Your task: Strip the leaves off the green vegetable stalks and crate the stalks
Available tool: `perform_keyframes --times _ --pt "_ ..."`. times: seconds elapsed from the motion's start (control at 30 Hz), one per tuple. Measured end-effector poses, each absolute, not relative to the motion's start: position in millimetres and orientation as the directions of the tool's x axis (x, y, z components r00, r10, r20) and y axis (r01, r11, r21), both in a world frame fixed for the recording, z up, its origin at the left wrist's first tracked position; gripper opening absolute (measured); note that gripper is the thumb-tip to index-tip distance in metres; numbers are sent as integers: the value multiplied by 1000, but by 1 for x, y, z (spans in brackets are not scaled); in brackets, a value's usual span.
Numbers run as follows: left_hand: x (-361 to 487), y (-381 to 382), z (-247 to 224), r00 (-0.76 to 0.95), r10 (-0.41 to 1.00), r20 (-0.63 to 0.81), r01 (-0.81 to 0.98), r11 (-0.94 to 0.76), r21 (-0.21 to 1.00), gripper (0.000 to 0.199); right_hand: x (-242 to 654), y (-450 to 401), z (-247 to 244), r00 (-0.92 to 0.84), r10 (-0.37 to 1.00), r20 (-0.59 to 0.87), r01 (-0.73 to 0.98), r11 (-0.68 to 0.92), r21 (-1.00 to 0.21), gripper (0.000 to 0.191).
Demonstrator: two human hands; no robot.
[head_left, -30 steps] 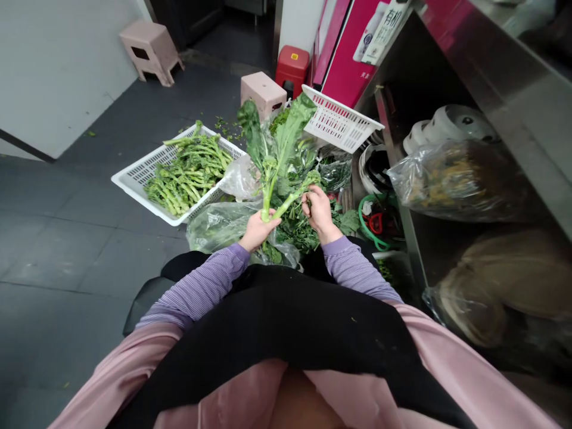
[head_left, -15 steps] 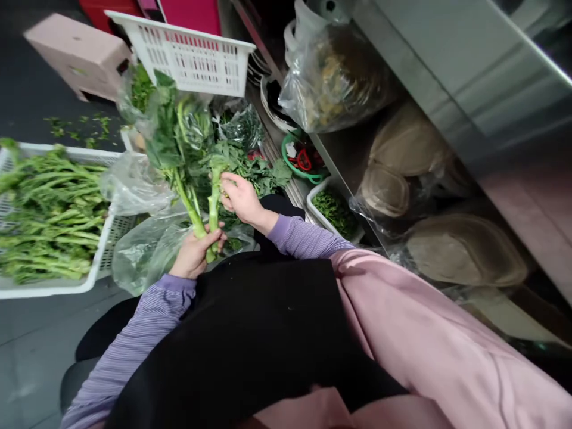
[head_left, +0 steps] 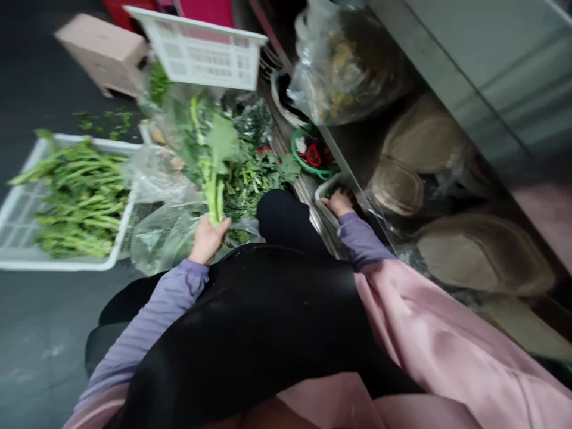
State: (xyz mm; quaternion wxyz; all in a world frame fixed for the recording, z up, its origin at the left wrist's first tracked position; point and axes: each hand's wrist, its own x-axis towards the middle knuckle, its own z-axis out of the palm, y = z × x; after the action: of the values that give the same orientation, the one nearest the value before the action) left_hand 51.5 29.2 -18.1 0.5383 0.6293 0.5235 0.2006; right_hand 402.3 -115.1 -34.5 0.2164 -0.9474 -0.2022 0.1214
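Note:
My left hand is closed round the lower ends of several thick green stalks, their broad leaves pointing away from me. My right hand is at a small white bin beside the shelf, its fingers dipping over the near contents. Those fingertips are blurred and partly hidden, so what they touch cannot be made out. Beneath the held stalks lies a heap of cut leaves. Clear plastic bags sit just left of my left hand.
At left stands a white crate with peeled green stalks. An upright white basket and pink stool are beyond. A green-rimmed bowl holds red items. Bagged food containers line the shelf at right.
My right hand has left the stalk and moved right to the small white bin. My left hand keeps the stalks, now drawn together. The whole view has shifted slightly.

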Motion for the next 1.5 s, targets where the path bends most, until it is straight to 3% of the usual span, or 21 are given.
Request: perform_keyframes --times 0.03,0.1,0.17,0.27,0.37,0.43,0.53,0.67,0.73,0.8,0.93,1.0,1.07,1.17,1.23,1.37,1.5 --pt "49 29 -21 352 900 -257 488 57 871 28 399 -109 -32 876 466 -127 358 -802 -478 55" --pt "45 32 -24 331 931 -153 561 -64 826 38 376 -79 -20 804 589 -80 455 -697 -555 48" --pt "39 35 -24 306 950 -65 619 -146 772 53 330 -38 2 647 761 -42 495 -462 -736 35" --pt "32 37 -20 266 963 48 674 -221 705 66 243 20 35 354 935 -24 198 -100 -975 31" --pt "25 40 -14 200 977 68 641 -183 745 66 177 58 47 252 961 -115 -16 -115 -993 32" --pt "20 43 -9 191 981 -38 512 -66 857 58 157 70 43 301 946 -119 -63 -105 -992 32" --pt "10 48 2 372 884 -283 117 258 959 45 154 77 32 373 920 -120 -165 -62 -984 33" --pt "3 47 17 570 743 -351 -329 598 731 42 160 80 27 339 931 -138 -307 -29 -951 32" --pt "4 44 22 584 735 -344 -393 627 673 42 160 80 26 343 933 -106 -261 -14 -965 29" --pt "7 41 23 525 779 -341 -398 580 711 43 161 81 24 406 913 -32 -98 9 -995 25" --pt "16 37 20 353 879 -321 -312 434 845 47 170 74 16 498 821 280 355 102 -929 19" --pt "21 38 16 333 888 -319 -257 410 875 46 171 64 9 446 811 379 477 142 -867 17" --pt "25 44 11 271 907 -323 -205 382 901 40 166 49 1 293 875 385 518 193 -833 16" --pt "29 59 4 34 972 -232 -73 234 969 30 150 29 -11 98 967 233 405 175 -897 17" --pt "27 67 1 -69 988 -139 16 140 990 29 147 27 -12 164 981 108 288 57 -956 15" --pt "20 66 1 38 999 -2 187 -5 982 35 166 53 7 347 937 -47 27 -60 -998 20" --pt "18 54 5 152 985 85 562 -157 812 34 182 76 27 219 963 -157 -142 -128 -982 29"
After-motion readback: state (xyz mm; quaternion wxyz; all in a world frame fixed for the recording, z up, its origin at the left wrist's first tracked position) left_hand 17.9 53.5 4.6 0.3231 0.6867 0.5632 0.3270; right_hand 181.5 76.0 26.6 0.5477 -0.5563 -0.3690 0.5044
